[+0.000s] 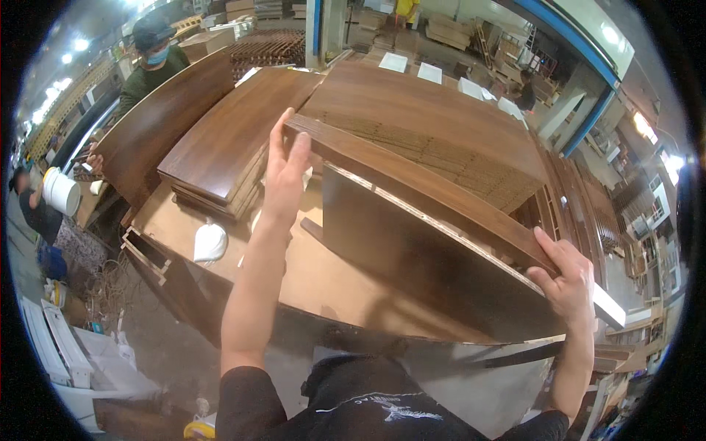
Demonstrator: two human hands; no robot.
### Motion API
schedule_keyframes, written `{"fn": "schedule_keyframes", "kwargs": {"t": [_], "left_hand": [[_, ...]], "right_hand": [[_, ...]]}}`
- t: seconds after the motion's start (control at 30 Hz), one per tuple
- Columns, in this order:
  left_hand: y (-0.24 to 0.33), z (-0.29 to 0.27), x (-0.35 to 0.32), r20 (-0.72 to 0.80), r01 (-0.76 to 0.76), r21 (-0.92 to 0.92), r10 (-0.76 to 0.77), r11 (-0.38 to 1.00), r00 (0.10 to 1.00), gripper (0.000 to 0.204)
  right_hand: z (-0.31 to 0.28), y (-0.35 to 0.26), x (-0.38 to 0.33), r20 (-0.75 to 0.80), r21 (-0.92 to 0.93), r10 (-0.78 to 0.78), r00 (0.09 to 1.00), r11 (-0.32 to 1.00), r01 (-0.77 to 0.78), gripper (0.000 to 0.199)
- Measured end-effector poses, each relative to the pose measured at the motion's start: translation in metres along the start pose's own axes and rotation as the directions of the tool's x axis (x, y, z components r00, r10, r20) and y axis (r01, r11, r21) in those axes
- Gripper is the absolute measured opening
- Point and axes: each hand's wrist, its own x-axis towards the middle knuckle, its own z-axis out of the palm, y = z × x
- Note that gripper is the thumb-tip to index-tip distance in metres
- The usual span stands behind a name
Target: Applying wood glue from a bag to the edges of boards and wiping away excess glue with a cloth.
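Observation:
My left hand (287, 165) and my right hand (565, 273) grip the two ends of a long brown wooden rail (419, 187), fingers closed round it. The rail slants from upper left to lower right, just beyond the pale raw edge of a dark brown panel (412, 250). That panel stands on its edge on the light wooden worktable (323, 283). Whether rail and panel touch, I cannot tell. A short dark strip of wood (312, 229) lies beside the panel's left end.
Stacks of brown boards (239, 143) and larger panels (434, 125) fill the table's far side. A white dust mask (210, 242) lies at left. Far left, a masked co-worker (153, 62) holds a big brown board (165, 128). A white bucket (61, 191) is beyond the table's left end.

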Motion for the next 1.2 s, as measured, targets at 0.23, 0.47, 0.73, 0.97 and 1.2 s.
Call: {"fn": "schedule_keyframes", "kwargs": {"t": [0.23,0.47,0.73,0.97,1.2], "left_hand": [[-0.036,-0.025,0.022,-0.045,0.086,0.003,-0.086,0.996,0.995,0.05],[-0.052,-0.034,0.033,-0.065,0.162,0.008,-0.161,0.987,0.985,0.049],[-0.048,-0.037,0.041,-0.123,0.223,0.02,-0.219,0.975,0.968,0.044],[-0.031,-0.037,0.055,0.212,-0.329,0.908,0.391,0.261,0.896,0.042],[0.018,0.021,0.042,0.791,-0.732,0.592,-0.066,0.336,0.609,0.071]], "right_hand": [[0.028,-0.011,0.022,0.072,-0.083,0.057,0.996,0.995,-0.051,0.054],[0.039,-0.017,0.034,0.113,-0.06,0.084,0.99,0.995,-0.078,0.052],[0.048,-0.012,0.042,0.121,-0.039,0.071,0.99,0.997,-0.067,0.052],[0.054,-0.008,0.036,0.074,-0.131,-0.001,0.997,0.991,0.011,0.057],[0.063,-0.001,0.036,0.033,-0.096,-0.05,0.998,0.994,0.053,0.057]]}}
